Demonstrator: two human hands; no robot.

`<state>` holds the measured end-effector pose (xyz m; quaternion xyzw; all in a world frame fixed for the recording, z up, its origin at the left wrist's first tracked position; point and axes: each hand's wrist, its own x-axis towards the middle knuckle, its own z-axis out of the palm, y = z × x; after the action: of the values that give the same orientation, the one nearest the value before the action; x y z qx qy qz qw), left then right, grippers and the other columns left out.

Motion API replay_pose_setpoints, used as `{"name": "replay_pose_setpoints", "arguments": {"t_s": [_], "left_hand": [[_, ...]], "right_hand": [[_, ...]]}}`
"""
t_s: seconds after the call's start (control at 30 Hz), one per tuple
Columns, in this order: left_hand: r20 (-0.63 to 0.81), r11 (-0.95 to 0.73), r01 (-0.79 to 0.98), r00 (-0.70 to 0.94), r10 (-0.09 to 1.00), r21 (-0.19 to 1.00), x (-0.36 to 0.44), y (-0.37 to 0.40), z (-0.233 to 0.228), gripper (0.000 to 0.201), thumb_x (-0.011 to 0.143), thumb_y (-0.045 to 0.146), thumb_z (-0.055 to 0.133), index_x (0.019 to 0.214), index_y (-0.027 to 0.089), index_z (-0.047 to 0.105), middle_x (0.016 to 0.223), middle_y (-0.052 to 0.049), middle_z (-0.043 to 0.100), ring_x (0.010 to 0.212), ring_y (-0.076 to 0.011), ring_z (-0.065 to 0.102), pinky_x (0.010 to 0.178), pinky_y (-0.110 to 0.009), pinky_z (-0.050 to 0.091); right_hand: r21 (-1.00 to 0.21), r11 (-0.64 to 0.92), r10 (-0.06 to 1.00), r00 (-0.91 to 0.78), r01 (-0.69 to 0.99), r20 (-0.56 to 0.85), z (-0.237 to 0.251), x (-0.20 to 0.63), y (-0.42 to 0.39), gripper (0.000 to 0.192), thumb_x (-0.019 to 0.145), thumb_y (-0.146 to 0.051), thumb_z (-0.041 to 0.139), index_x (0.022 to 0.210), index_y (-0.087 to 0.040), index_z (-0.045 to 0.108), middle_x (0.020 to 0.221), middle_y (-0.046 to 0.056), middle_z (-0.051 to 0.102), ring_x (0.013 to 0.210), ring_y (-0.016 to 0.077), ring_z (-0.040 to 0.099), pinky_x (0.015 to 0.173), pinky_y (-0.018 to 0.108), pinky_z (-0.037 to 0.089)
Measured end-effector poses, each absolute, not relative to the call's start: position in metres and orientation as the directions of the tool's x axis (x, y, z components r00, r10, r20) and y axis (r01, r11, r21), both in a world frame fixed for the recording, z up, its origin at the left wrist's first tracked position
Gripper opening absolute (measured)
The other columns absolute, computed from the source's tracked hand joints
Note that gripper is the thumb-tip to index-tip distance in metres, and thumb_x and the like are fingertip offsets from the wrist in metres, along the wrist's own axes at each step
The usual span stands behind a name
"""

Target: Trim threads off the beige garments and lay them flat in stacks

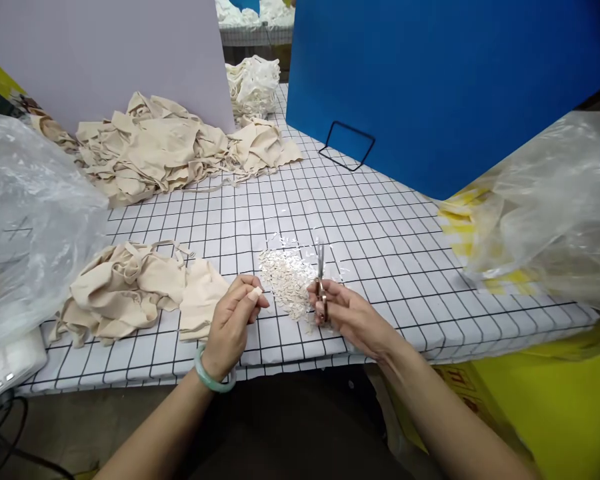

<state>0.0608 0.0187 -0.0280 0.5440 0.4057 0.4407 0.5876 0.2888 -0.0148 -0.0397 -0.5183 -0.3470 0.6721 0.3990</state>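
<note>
My left hand (234,319) pinches a small beige fabric scrap (255,292) between thumb and fingers, just above the table's front edge. My right hand (347,312) grips small scissors (321,283), blades pointing up and away from me. Between the two hands lies a heap of tiny pale cut snippets (287,277) on the grid-patterned tablecloth (380,233). A crumpled beige cloth pile (130,287) rests just left of my left hand.
A large pile of beige cloth pieces (170,143) lies at the back left, white ones (253,83) behind it. Clear plastic bags sit at left (25,220) and right (555,207). A blue board (430,80) on a wire stand (347,143) stands at the back.
</note>
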Motion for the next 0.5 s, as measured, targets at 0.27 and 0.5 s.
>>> {"name": "replay_pose_setpoints", "arguments": {"t_s": [0.27, 0.5], "left_hand": [[0.063, -0.061, -0.016, 0.269, 0.961, 0.998, 0.068, 0.013, -0.029, 0.034, 0.1, 0.03, 0.044, 0.073, 0.017, 0.06, 0.089, -0.007, 0.046, 0.088, -0.0193, 0.048, 0.067, -0.029, 0.04], [0.113, -0.121, 0.006, 0.306, 0.945, 0.993, 0.065, 0.009, -0.027, 0.032, 0.1, 0.028, 0.042, 0.074, 0.017, 0.057, 0.101, -0.008, 0.046, 0.093, -0.0199, 0.048, 0.076, -0.032, 0.044]], "right_hand": [[-0.813, 0.013, 0.998, -0.062, 0.582, -0.028, -0.026, 0.255, -0.029, 0.034, 0.07, -0.044, 0.079, 0.078, -0.022, 0.054, 0.078, 0.002, 0.059, 0.075, 0.0198, 0.054, 0.068, 0.034, 0.046], [-0.792, 0.229, 0.973, -0.156, 0.565, 0.17, -0.032, 0.241, -0.033, 0.033, 0.076, -0.035, 0.074, 0.065, -0.022, 0.046, 0.059, -0.001, 0.055, 0.063, 0.0165, 0.047, 0.061, 0.031, 0.039]]}}
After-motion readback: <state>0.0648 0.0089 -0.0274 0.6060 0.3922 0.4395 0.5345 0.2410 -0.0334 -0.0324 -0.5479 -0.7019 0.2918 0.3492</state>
